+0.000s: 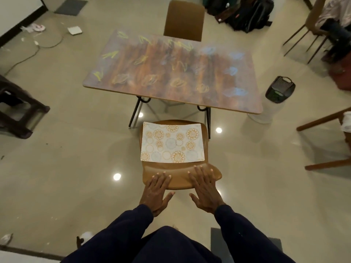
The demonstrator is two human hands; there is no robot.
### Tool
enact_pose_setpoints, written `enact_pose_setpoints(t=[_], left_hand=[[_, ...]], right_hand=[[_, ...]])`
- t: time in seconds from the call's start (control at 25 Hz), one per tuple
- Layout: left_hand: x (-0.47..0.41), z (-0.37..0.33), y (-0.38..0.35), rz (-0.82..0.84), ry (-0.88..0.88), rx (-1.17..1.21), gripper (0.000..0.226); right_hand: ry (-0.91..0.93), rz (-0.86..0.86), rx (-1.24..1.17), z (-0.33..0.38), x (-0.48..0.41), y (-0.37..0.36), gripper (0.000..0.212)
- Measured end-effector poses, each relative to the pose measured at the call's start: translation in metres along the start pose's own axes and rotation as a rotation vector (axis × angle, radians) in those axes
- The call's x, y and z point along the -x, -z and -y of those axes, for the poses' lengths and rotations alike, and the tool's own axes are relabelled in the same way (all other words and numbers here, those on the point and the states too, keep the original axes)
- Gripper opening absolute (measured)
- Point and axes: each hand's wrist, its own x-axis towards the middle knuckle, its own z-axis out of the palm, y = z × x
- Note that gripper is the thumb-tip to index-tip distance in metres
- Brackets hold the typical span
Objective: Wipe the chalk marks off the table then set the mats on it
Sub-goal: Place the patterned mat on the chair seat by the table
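Note:
A wooden table (245, 103) stands ahead of me, its top covered in yellow, orange and blue chalk marks (175, 83). In front of it a brown chair (207, 166) carries a patterned white mat (171, 143) flat on its seat. My left hand (157, 190) and my right hand (206, 188) both lie with straight fingers on the top of the chair's backrest, holding nothing. No cloth is in view.
A second brown chair (183, 20) stands at the table's far side. A dark basket (280, 90) sits on a white stand at the right. More chairs (326, 141) are at the right, a dark stool (18, 109) at the left, bags (245, 14) at the back.

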Motion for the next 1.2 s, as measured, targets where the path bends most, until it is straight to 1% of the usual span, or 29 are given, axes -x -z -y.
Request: enact_pose_setpoints(t=[0.2, 0.36, 0.48, 0.6, 0.76, 0.92, 1.2], left_hand=[[-0.042, 0.003, 0.009, -0.071, 0.076, 0.027, 0.064], [-0.055, 0.012, 0.002, -0.142, -0.011, 0.004, 0.058], [-0.063, 0.027, 0.003, -0.155, -0.049, -0.026, 0.060], [-0.083, 0.057, 0.020, -0.159, -0.072, -0.062, 0.062], [-0.113, 0.106, 0.048, -0.133, -0.104, -0.154, 0.062], [-0.141, 0.143, 0.062, -0.081, -0.150, -0.166, 0.062], [-0.160, 0.166, 0.077, -0.021, -0.244, -0.117, 0.063]], right_hand=[[-0.007, -0.039, -0.065, -0.013, -0.039, 0.021, 0.092], [-0.025, -0.080, -0.079, -0.014, -0.048, 0.018, 0.093], [-0.047, -0.087, -0.103, -0.009, -0.056, 0.017, 0.094], [-0.066, -0.095, -0.128, 0.009, -0.082, 0.023, 0.096], [-0.126, -0.076, -0.160, 0.033, -0.124, 0.031, 0.095], [-0.184, -0.070, -0.197, 0.049, -0.157, 0.041, 0.095], [-0.273, -0.072, -0.164, 0.060, -0.180, 0.043, 0.099]])
